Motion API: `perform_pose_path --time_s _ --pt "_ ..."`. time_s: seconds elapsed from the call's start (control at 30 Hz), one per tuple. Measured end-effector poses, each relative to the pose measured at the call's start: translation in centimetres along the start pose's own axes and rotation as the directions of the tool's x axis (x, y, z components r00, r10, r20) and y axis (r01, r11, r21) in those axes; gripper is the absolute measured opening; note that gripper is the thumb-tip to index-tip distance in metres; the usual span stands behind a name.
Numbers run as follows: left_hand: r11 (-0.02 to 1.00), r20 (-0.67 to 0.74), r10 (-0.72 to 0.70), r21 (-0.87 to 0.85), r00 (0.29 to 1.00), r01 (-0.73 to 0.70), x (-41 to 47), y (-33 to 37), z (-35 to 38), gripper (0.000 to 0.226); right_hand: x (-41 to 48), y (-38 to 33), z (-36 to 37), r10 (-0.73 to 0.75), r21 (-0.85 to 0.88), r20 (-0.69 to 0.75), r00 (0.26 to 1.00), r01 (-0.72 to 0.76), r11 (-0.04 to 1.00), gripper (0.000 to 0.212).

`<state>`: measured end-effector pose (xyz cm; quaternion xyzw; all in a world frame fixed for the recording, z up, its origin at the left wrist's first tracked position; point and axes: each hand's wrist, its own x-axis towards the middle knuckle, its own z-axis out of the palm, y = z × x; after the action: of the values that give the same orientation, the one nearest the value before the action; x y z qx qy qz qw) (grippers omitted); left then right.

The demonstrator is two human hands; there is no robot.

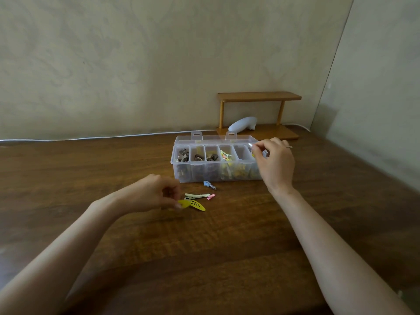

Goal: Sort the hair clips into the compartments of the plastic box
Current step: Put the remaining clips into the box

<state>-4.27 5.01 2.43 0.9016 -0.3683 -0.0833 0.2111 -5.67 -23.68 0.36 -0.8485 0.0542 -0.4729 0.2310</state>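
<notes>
Clear plastic box [216, 171], lid open: dark clips [183, 155] left, yellow ones right. In front lie a blue clip [208, 184], pale clip [197, 196] and yellow clip [193, 204]; a shiny clip [250, 144] is pinched above its right end.

Dark wooden tabletop [227, 246] meeting a pale patterned wall [113, 64], small wooden shelf [259, 96] standing at the back, white cable [91, 138] trailing along.

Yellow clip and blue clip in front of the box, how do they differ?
The yellow clip is larger and flat; the blue clip is smaller, with a little ornament. The left hand pinches the yellow clip; the blue clip lies free, nearer the plastic box. Both are outside it.
</notes>
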Motion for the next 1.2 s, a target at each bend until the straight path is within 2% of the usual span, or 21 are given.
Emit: perform_pose_path --time_s 0.1,0.17,0.27,0.37,0.47,0.53,0.67,0.8,0.87,1.0,1.2 --pt "0.995 -0.293 0.07 -0.053 0.954 -0.089 0.1 1.0 0.3 0.019 -0.3 -1.2 -0.4 -0.053 0.179 0.076 0.996 0.039 0.983 0.012" --pt "0.982 -0.394 0.079 -0.13 0.916 -0.14 0.2 1.7 0.7 0.016 -0.7 -2.3 -0.5 -0.111 0.329 0.198 0.974 0.04 0.943 0.012" --pt "0.963 -0.441 0.061 -0.211 0.895 -0.169 0.2 2.2 1.2 0.014 -1.6 -3.6 -0.2 -0.179 0.42 0.412 0.893 -0.012 0.907 0.015" --pt "0.969 -0.471 0.092 -0.16 0.877 -0.188 0.4 2.3 1.8 0.012 -2.2 -4.2 0.0 -0.221 0.454 0.573 0.789 -0.081 0.887 0.022" --pt "0.977 -0.466 0.143 -0.073 0.873 -0.199 0.8 2.3 2.7 0.008 -2.7 -4.8 0.1 -0.256 0.475 0.663 0.704 -0.131 0.87 0.023" --pt "0.979 -0.469 0.159 -0.041 0.869 -0.201 1.0 2.2 3.2 0.007 -2.9 -5.2 0.1 -0.268 0.502 0.685 0.678 -0.171 0.848 0.017" --pt "0.976 -0.519 0.179 -0.014 0.836 -0.218 1.2 2.1 3.9 0.008 -3.0 -5.5 0.2 -0.248 0.481 0.661 0.708 -0.146 0.865 0.004" --pt "0.991 -0.551 0.097 -0.025 0.829 -0.133 1.5 1.5 4.5 0.025 -2.5 -4.7 0.2 -0.135 0.467 0.585 0.8 -0.197 0.862 0.005" --pt "0.997 -0.518 0.074 0.032 0.852 -0.067 1.6 1.1 4.8 0.034 -2.1 -4.0 0.0 -0.065 0.456 0.53 0.845 -0.22 0.862 0.005" --pt "0.995 -0.366 0.022 0.1 0.93 0.016 1.6 0.5 4.9 0.044 -1.5 -2.7 -0.4 0.016 0.415 0.425 0.905 -0.21 0.885 0.01" --pt "0.992 -0.27 -0.002 0.12 0.963 0.035 1.6 0.4 4.6 0.031 -1.0 -2.2 -0.6 0.088 0.377 0.268 0.959 -0.188 0.907 0.008"
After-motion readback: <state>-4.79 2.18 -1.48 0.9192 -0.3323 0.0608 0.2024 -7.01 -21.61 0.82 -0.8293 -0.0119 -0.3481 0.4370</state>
